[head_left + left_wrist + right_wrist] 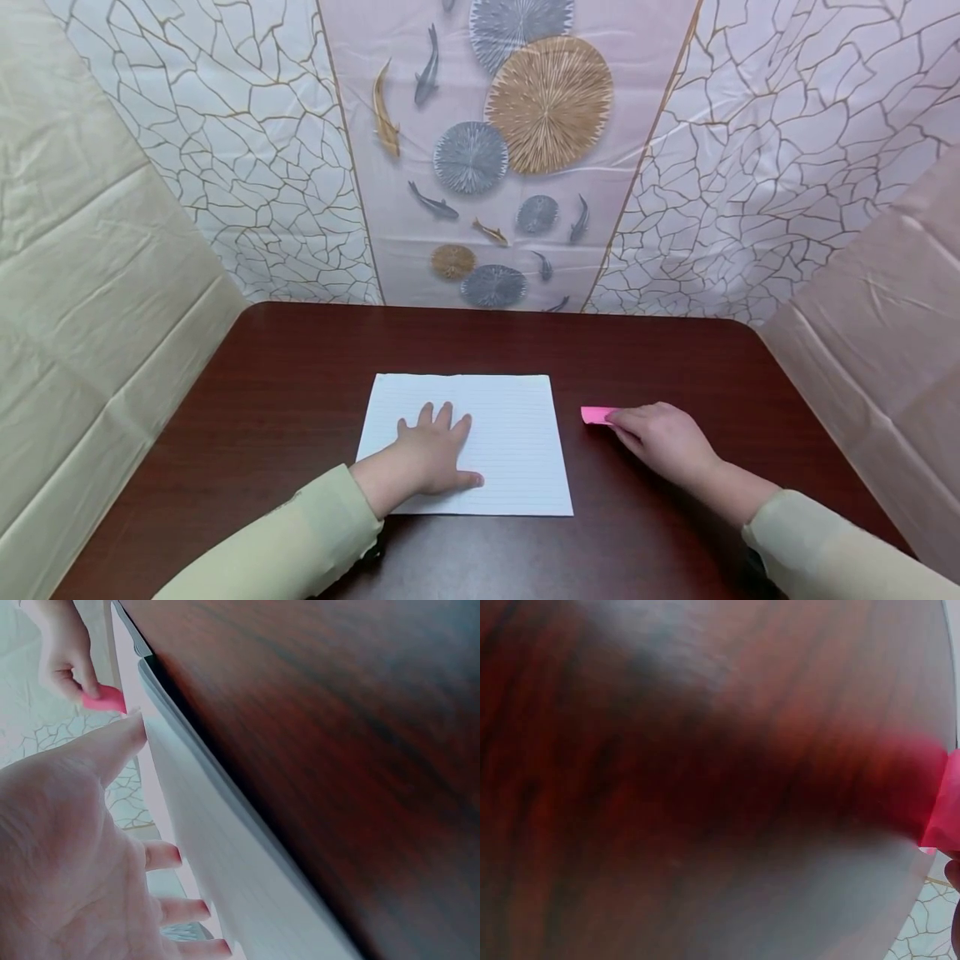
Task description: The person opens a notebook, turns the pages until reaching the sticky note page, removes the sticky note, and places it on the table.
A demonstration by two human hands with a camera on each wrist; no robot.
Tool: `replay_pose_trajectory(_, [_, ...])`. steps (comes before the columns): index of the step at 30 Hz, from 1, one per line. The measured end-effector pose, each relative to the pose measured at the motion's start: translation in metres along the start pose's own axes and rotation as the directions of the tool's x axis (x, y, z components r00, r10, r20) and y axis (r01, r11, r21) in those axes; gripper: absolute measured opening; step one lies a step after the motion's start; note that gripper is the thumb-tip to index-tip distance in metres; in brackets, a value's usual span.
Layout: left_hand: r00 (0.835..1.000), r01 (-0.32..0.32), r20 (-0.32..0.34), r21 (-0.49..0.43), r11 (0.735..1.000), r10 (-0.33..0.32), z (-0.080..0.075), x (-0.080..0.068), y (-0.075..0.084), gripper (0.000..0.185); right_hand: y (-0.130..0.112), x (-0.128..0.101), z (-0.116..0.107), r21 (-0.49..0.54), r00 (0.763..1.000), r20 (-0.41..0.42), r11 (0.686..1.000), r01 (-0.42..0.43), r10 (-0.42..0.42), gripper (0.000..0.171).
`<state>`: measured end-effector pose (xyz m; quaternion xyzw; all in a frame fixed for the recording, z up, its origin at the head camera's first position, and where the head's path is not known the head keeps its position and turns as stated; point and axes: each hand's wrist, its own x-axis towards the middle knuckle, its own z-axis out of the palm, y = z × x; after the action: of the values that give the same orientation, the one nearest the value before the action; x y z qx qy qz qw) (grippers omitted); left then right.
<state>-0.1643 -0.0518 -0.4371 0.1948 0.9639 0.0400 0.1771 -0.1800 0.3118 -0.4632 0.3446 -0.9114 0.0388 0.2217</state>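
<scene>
An open lined notebook [510, 442] lies on the dark wooden table. My left hand [431, 454] rests on its left page with fingers spread; in the left wrist view the fingertips [193, 909] meet the paper. To the right of the notebook, my right hand [667, 442] pinches a pink sticky note [596, 415] between thumb and fingers, low over the table. The left wrist view shows the pink note [105, 699] curving out from the right hand [69, 656]. At the right edge of the right wrist view, only part of the note [946, 806] and a fingertip appear.
The brown table [315, 350] has rounded far corners. A patterned cloth [480, 242] hangs behind it, and plain pale cloths stand along the left [112, 333] and right [877, 333] sides.
</scene>
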Motion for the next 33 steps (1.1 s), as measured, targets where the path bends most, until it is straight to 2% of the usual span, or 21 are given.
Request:
replay_pose_trajectory(3, [1.000,0.003,0.001,0.001,1.000,-0.003,-0.001,0.000,0.000,0.091,-0.001,-0.002,0.003,-0.004,1.000,0.011,1.000,0.017,-0.017,0.022])
replay_pose_trajectory(7, [1.000,0.005,0.000,0.002,1.000,-0.005,-0.001,0.000,0.001,0.091,-0.005,-0.003,0.005,0.003,0.991,0.130,0.999,-0.044,0.044,0.030])
replay_pose_trajectory(10, [1.000,0.002,-0.003,0.002,1.000,-0.002,-0.001,0.001,0.001,0.091,-0.009,-0.001,0.006,0.004,0.959,0.249,0.991,-0.137,0.132,0.046])
replay_pose_trajectory(13, [1.000,-0.001,-0.005,-0.002,1.000,0.001,-0.003,0.000,0.002,0.091,-0.014,0.002,0.008,0.004,0.927,0.319,0.978,-0.209,0.197,0.065])
replay_pose_trajectory(16, [1.000,-0.001,-0.005,-0.007,1.000,0.001,-0.004,-0.001,0.003,0.091,-0.018,0.005,0.010,0.009,0.913,0.336,0.969,-0.249,0.231,0.078])
replay_pose_trajectory(20, [1.000,0.001,-0.006,-0.005,1.000,-0.001,-0.004,0.000,0.004,0.091,-0.022,0.009,0.013,0.001,0.905,0.338,0.962,-0.274,0.258,0.083])
replay_pose_trajectory(26, [1.000,-0.004,-0.015,0.014,1.000,0.004,-0.003,0.001,0.003,0.092,-0.023,0.010,0.014,-0.012,0.896,0.349,0.957,-0.290,0.276,0.082])
replay_pose_trajectory(33, [0.997,-0.035,-0.060,0.031,0.999,0.037,-0.003,0.005,-0.002,0.093,-0.023,0.007,0.015,-0.003,0.891,0.332,0.945,-0.327,0.309,0.075])
